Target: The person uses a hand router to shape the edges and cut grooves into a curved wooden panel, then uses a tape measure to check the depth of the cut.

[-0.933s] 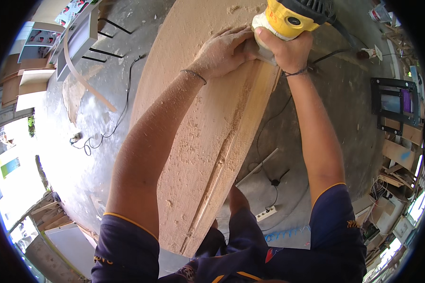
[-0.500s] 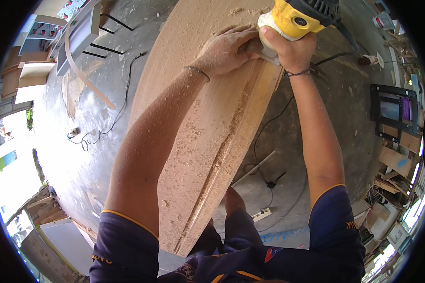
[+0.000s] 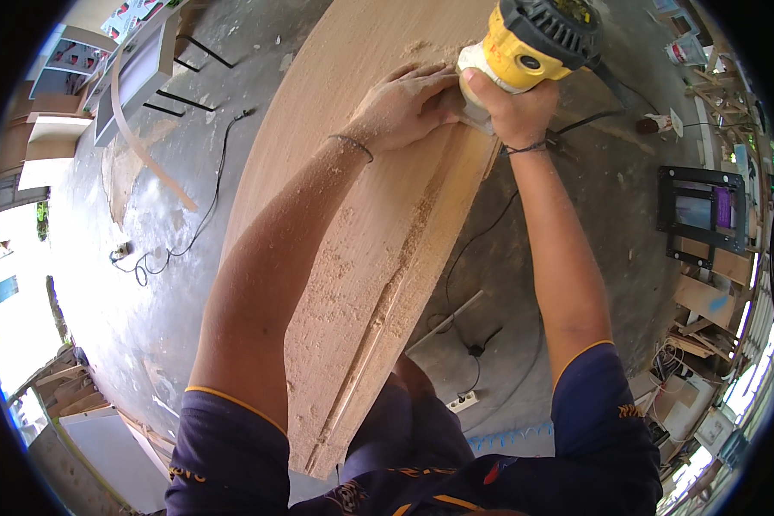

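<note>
My right hand (image 3: 525, 107) is wrapped round the lower body of a yellow and black trim router (image 3: 520, 60), thumb on its pale collar. The router stands at the right edge of a long wooden board (image 3: 271, 176). My left hand (image 3: 408, 107) rests low on the board, dusted with shavings, its thumb and fingers reaching round the near side of the router's base. The fingertips are partly hidden there. From the base toward me runs a straight groove (image 3: 374, 322) along the board's right side, partly filled with wood shavings (image 3: 331, 267). The cutter itself is hidden.
A black cable (image 3: 224, 172) lies on the concrete floor to the left, near a white table with black legs (image 3: 181, 107). Below the board's right side are more cables and a white power strip (image 3: 463, 402). A black frame (image 3: 705, 211) and wood scraps line the right.
The whole view has shifted slightly, so board, floor and hands appear a little further left and lower. Both hands keep their places at the router, with no clear travel along the board.
</note>
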`<state>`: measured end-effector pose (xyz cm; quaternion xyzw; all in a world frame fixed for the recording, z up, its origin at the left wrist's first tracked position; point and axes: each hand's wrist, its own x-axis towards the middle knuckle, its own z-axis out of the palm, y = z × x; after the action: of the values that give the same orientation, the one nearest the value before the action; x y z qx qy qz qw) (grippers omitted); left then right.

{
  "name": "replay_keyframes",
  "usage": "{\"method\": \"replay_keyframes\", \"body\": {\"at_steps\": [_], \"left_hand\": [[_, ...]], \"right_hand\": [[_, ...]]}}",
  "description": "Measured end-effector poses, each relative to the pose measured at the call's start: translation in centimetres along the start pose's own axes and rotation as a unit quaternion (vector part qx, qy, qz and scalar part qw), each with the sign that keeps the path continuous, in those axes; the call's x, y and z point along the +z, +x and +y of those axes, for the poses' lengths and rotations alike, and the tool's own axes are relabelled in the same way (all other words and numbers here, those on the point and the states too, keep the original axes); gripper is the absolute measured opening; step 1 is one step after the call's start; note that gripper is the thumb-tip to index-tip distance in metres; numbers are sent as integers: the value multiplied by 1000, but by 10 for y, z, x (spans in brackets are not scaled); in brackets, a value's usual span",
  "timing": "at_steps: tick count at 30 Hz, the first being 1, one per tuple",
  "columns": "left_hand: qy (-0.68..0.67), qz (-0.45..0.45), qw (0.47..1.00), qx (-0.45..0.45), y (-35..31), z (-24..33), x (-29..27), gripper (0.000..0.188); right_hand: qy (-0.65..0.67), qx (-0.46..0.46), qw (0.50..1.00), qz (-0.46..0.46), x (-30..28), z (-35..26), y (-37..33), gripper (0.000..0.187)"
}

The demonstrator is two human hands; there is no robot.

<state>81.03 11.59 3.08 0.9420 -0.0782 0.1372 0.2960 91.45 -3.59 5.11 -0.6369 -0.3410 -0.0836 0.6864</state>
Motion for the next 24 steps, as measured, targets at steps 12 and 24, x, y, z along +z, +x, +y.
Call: {"method": "replay_keyframes", "body": {"at_steps": [12, 24], "left_hand": [[-24, -16, 1000, -9, 26, -9, -5, 60], [-27, -41, 999, -8, 31, -16, -5, 60]], "right_hand": [[15, 17, 999, -49, -4, 10, 20, 50], [41, 23, 998, -31, -1, 12, 20, 45]]}}
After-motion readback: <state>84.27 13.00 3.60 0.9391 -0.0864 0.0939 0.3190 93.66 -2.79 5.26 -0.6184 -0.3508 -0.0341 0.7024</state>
